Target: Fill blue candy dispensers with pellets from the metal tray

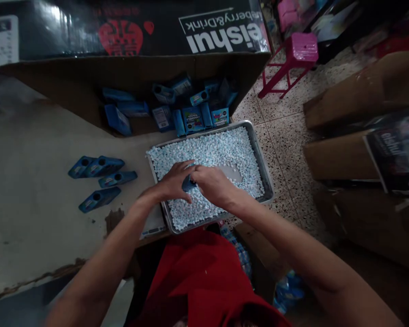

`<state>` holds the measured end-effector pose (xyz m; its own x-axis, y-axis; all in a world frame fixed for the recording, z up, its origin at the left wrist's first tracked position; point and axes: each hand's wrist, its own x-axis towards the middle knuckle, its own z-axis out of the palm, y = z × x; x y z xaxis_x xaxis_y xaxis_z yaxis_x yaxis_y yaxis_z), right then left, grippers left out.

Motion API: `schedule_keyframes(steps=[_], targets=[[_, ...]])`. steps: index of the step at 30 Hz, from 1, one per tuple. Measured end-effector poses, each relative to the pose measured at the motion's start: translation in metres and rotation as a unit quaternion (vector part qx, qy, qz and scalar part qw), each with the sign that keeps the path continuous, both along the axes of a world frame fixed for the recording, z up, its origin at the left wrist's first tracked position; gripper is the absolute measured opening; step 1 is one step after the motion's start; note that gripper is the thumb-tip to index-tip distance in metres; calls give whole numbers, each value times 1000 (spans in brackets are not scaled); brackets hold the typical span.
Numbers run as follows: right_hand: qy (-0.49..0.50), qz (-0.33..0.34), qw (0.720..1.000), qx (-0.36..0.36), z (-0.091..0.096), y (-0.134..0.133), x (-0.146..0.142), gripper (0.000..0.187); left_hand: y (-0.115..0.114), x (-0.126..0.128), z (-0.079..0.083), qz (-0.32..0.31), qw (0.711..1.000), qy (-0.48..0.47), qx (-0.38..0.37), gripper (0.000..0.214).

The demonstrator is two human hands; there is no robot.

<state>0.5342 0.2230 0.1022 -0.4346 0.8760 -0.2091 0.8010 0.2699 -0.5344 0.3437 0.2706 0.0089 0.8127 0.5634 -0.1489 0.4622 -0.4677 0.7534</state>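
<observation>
Small blue cardboard box point(188, 183), gripped in the left hand point(175, 181) at nine o'clock of the bunched right hand point(214, 185) (contents can't be told), is best held mouth-up over the silver metal tray point(263, 169) of white-and-pale-blue pellets point(221, 146), catching spills.

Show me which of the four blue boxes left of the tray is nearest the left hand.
The third blue box, counting down the picture: its right end reaches closer to the left hand than the other three do.
</observation>
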Motion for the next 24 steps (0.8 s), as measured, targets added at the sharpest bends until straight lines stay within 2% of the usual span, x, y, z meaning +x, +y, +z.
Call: schedule_keyframes(steps=[2,5,7,9,11,12,13,15,18,19,21,24], targets=[[-13,0,1000,11,9,-2,12,32,31,2,0,-107,993,14,-36,101],[21,-44,999,19,30,-9,41,39,60,16,0,-194,980,17,-41,73],[58,-138,989,22,40,-18,73,34,68,27,0,-232,971,12,-56,63],[73,-277,958,36,36,-25,117,23,70,35,1,-256,963,5,-85,59],[51,-413,907,69,15,-24,169,17,69,37,2,-253,961,-1,-110,53],[36,-461,883,81,1,-20,195,16,67,35,4,-242,962,0,-123,50],[30,-494,865,86,-15,-13,221,17,65,31,5,-227,964,5,-140,46],[46,-516,851,87,-49,10,264,20,57,20,10,-174,969,15,-177,37],[97,-478,870,66,-91,56,298,25,37,-3,19,-29,979,1,-201,35],[119,-455,881,46,-103,71,298,27,27,-11,22,27,980,-10,-197,36],[163,-398,902,-14,-125,94,282,33,6,-22,28,137,976,-23,-166,33],[224,-287,924,-115,-158,103,219,36,-29,-28,31,301,949,-6,-88,27]])
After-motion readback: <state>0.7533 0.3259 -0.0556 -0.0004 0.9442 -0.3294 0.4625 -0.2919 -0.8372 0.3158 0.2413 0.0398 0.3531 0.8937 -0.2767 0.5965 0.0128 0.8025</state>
